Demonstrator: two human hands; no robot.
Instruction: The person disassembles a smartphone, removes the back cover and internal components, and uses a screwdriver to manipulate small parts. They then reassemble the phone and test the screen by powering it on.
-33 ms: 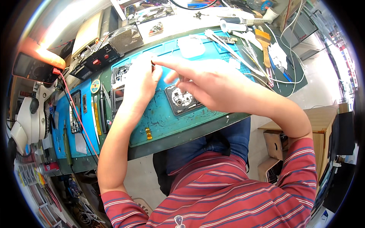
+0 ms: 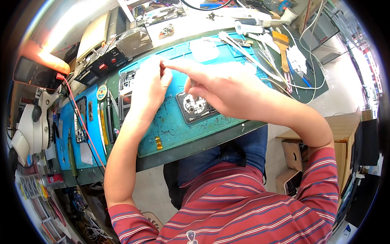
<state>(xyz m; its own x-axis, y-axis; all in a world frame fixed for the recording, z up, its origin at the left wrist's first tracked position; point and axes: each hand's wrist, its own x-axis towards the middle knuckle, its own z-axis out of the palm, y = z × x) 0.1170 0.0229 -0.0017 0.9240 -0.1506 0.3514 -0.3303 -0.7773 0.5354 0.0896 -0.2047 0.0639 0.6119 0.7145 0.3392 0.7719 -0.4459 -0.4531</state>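
My left hand (image 2: 152,83) is over the blue-green work mat (image 2: 162,126), fingers bent and pinched together at their tips. Glare washes out that hand, so whatever is in the pinch cannot be made out. From the right, my right hand (image 2: 223,87) reaches across with its index finger stretched to the left fingertips. Its other fingers curl under the palm, and what they may hold is hidden. Partly below the right hand lies an opened phone (image 2: 194,107) with its inner parts showing. Another opened phone body (image 2: 125,107) lies beside my left wrist, partly covered by it.
A piece of yellow tape (image 2: 158,142) lies near the mat's front edge. Left are a black pen-like tool (image 2: 109,118), a solder wick spool (image 2: 102,92), another opened phone (image 2: 81,120) and an orange multimeter (image 2: 40,67). Right are a brush (image 2: 281,42) and white cables (image 2: 260,65).
My right hand's curled fingers have drawn in closer to the palm, and its index finger sits nearer the left fingertips. The phones and tools are unmoved.
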